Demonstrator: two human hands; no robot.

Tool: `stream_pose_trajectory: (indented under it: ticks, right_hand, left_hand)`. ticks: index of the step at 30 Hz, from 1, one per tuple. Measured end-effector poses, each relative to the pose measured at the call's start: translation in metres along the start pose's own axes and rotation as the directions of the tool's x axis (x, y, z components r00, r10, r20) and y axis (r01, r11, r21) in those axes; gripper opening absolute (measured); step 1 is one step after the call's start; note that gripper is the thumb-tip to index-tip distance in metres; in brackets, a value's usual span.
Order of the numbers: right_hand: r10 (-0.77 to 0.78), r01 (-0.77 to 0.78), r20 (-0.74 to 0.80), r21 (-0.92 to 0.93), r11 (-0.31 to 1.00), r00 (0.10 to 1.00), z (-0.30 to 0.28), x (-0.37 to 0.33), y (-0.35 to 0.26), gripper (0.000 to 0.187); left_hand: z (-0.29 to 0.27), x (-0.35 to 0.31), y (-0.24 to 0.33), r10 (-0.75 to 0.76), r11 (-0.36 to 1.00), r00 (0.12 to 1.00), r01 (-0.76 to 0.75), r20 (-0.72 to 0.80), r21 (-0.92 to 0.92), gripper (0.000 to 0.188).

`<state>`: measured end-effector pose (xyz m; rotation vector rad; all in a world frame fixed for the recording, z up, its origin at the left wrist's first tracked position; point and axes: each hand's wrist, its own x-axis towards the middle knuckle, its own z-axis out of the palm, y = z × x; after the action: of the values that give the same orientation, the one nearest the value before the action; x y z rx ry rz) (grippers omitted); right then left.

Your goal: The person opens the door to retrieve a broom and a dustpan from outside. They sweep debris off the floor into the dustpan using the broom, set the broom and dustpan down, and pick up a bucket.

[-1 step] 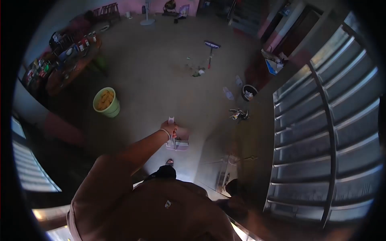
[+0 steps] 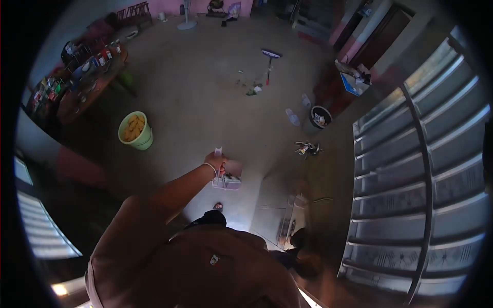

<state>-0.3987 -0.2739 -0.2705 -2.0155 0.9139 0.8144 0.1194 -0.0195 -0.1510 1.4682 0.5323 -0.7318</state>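
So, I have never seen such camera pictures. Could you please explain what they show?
There is no machine, only a person working bare-handed. A wide fisheye camera worn on the head looks down, so straight edges bend toward the rim. The left hand grips a pale pink dustpan; the right hand is not visible. Further out on the floor lie a purple-headed, long-handled tool and, beside it, scattered litter. A pale green bucket stands to the left; slippers and a dark bin are to the right.

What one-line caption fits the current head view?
The left hand grips a pinkish dustpan, with debris and a purple-headed broom on the floor ahead.
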Motion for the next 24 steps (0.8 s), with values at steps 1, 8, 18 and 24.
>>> stream_pose_trajectory:
  ticks: [1,8,18,24]
  right_hand:
    - [0.01,-0.01,-0.007,0.004,1.0,1.0,0.0,0.01,-0.017,0.026]
    - [-0.103,0.105,0.028,-0.078,0.991,0.994,-0.012,0.089,-0.12,0.028]
    - [-0.139,0.117,-0.156,-0.142,0.983,0.978,-0.112,0.369,-0.383,0.028]
    - [-0.478,0.478,0.09,-0.34,0.81,0.874,-0.214,0.478,-0.5,0.025]
  left_hand:
    - [-0.005,0.014,0.014,-0.016,1.0,1.0,0.016,0.004,0.012,0.012]
    - [-0.022,0.104,0.106,0.056,0.998,0.998,-0.055,-0.018,0.036,0.027]
    - [-0.045,0.239,0.254,-0.023,0.998,0.981,0.034,-0.191,0.058,0.026]
    - [-0.059,0.296,0.329,-0.033,0.999,0.947,0.041,-0.32,0.017,0.026]
